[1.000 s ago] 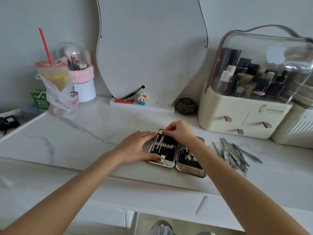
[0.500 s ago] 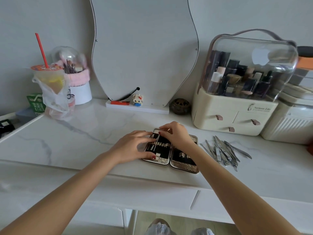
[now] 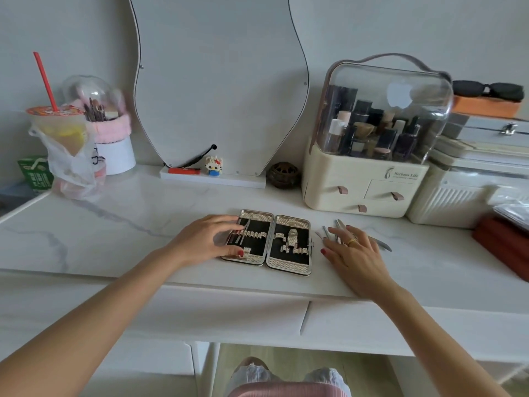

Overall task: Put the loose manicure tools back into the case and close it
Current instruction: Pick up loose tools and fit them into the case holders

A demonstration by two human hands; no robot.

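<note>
Case (image 3: pixel 266 242): open flat on counter (image 3: pixel 114 224), dead ahead.
Tools (image 3: pixel 337 232): just right of case, long axes pointing away.
Right hand (image 3: pixel 353 253): nearer, fingers spread flat on tools.
Left hand (image 3: pixel 204 239): flat, steadying case's left half.

A white marble-veined vanity top (image 3: pixel 120 224) (drawers below) meets a plain grey wall (image 3: pixel 71 30) — curvy mirror (image 3: pixel 220 90) leaning there.

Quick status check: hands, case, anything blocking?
Left hand steadies open case. Right hand open over loose tools. Nothing blocking.
</note>
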